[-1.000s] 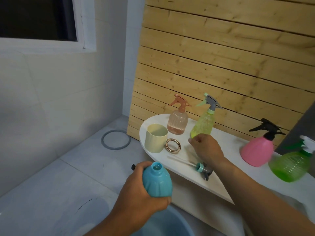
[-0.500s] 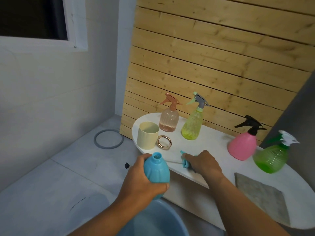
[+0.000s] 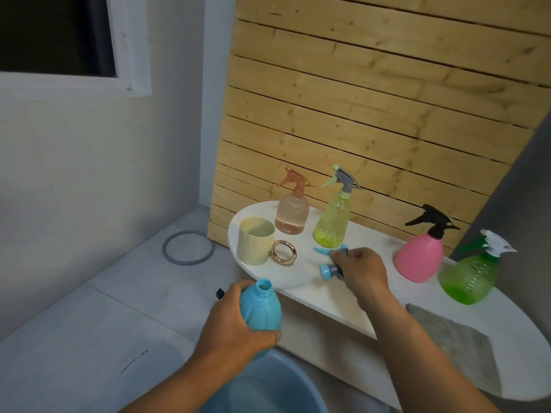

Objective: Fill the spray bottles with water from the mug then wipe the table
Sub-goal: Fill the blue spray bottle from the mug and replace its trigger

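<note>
White tiled wall point(image 3: 74, 180) on left, dark window point(image 3: 53, 34) in a white frame. Slanted pine-slat panel point(image 3: 372, 108) behind white oval table point(image 3: 334, 302). Grey tile floor point(image 3: 89, 338), grey ring point(image 3: 188, 247) lying on it. Dim, even light.

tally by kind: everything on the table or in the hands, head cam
Spray bottles: 5: peach bottle, yellow bottle, pink bottle, green bottle, and blue bottle, uncapped, in the left hand
Loose spray heads: 1: blue spray head, in the right hand
Mugs: 1: cream mug
Cloths: 1: grey cloth
Total: 8
</note>
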